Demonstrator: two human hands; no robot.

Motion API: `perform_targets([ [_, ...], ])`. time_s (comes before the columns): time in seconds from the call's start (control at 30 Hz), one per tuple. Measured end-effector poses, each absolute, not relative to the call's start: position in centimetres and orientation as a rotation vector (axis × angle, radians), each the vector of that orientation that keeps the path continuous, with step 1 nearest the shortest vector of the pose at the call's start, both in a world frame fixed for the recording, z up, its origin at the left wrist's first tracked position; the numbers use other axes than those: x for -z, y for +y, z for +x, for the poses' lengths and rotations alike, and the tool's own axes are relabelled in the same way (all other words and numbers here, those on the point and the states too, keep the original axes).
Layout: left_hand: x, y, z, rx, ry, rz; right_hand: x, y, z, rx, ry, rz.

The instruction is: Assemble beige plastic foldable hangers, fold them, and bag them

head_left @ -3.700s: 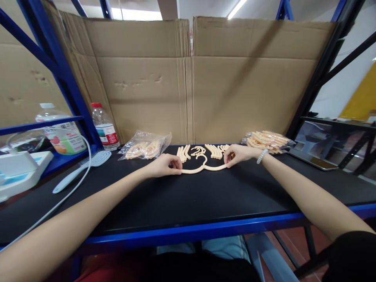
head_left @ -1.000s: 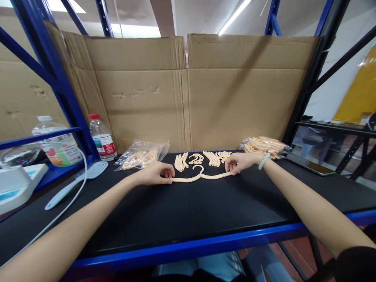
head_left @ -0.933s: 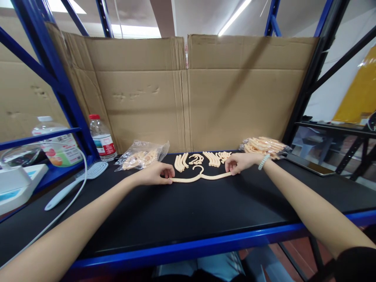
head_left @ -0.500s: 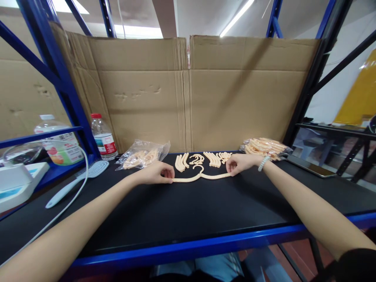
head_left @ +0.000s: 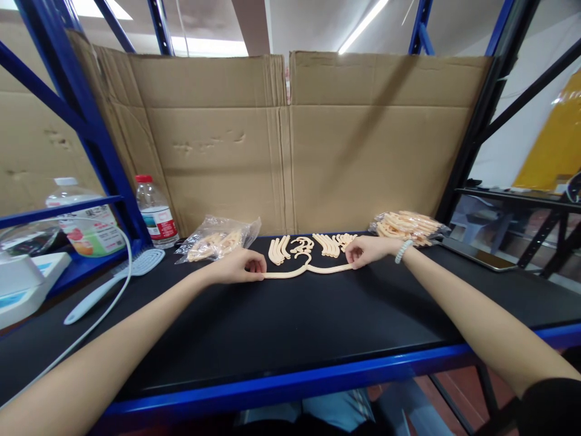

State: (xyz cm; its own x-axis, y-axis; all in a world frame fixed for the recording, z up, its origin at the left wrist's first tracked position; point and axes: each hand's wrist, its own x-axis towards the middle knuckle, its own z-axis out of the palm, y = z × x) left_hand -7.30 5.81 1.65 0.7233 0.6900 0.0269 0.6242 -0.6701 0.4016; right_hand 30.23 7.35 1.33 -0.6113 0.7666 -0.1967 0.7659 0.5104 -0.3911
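A cream plastic clothes hanger point(head_left: 285, 275) stretches between my hands, low over the black tabletop, its hook pointing away from me. My left hand point(head_left: 240, 266) pinches the end of its left arm. With closed fingers my right hand point(head_left: 363, 251), a beaded bracelet at the wrist, grips the end of the right arm. Just behind the hanger lie several curved hanger arms point(head_left: 278, 249), loose hooks point(head_left: 301, 244), and a second row of arms point(head_left: 327, 245) with small pieces point(head_left: 347, 240) beside it.
Clear bags of cream parts lie at the left point(head_left: 215, 242) and right point(head_left: 403, 227). A phone point(head_left: 476, 253) rests at the right. On the left are a hairbrush point(head_left: 115, 281), a white cable point(head_left: 129, 260) and a red-capped bottle point(head_left: 157, 215). Cardboard point(head_left: 218, 145) stands along the back.
Both hands still hold the hanger by its ends. The whole view has shifted slightly, with the scene a little further left; the hanger shows no clear movement on the table.
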Motion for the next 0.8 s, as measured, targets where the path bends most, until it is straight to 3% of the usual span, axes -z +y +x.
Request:
perform_targets([
  [0.2, -1.9, 5.5, -7.1, -0.276, 1.115, 2.567, -2.0, 6.9, 30.3, -0.702, -2.690, -1.469],
  [0.47, -0.5, 6.3, -6.7, -0.574, 1.177, 2.574, -2.7, 6.8, 30.2, -0.263, -2.566, -1.474],
  [0.8, 0.8, 6.6, -6.2, -0.719, 1.185, 2.576, -2.9, 6.9, 30.5, -0.234, -2.540, -1.556],
])
